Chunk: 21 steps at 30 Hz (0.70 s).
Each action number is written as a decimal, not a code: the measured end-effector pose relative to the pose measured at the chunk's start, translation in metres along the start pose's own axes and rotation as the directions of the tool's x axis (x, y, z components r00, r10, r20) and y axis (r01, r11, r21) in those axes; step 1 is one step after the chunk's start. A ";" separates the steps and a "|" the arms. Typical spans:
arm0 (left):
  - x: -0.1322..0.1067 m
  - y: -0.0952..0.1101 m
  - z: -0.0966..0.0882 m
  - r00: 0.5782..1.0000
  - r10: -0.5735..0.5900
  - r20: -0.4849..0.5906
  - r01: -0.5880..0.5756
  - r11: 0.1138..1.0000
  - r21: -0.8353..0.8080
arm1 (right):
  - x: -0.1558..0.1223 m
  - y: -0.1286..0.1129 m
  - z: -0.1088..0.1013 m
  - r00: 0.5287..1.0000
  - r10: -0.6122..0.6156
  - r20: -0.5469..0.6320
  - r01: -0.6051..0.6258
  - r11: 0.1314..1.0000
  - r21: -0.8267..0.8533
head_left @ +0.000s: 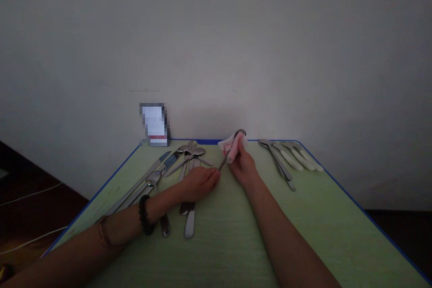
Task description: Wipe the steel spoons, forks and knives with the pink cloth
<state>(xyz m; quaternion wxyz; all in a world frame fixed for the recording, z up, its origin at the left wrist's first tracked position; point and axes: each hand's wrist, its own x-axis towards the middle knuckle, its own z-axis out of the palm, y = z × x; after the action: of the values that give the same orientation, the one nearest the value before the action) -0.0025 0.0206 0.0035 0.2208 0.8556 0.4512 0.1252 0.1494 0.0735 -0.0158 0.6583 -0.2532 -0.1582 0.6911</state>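
Note:
My left hand (201, 183) is closed around the handle end of a metal spoon (222, 162), which slants up and away to the right. A pink and white cloth (232, 147) is wrapped about the spoon's upper part, pinched in my right hand (243, 165). The rounded head of the spoon shows just above the cloth. Under and beside my left forearm lies a loose pile of metal spoons (153, 179) and table knives (141, 183), some partly hidden by the arm.
To the right lie a few metal spoons (278, 165) and several white-handled utensils (297, 159). A phone (155, 124) with a lit, blurred screen leans at the back left. The green table (229, 243) has a blue edge and meets a plain wall (216, 45).

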 end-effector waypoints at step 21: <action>-0.002 0.002 0.001 0.996 -0.031 -0.080 0.024 0.995 -0.096 | 0.004 0.001 -0.005 0.996 -0.093 0.018 0.095 0.982 -0.163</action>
<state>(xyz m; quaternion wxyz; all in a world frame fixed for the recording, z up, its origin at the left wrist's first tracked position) -0.0021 0.0175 0.0036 0.2446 0.8320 0.4650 0.1782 0.1514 0.0767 -0.0210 0.6661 -0.2950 -0.2296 0.6453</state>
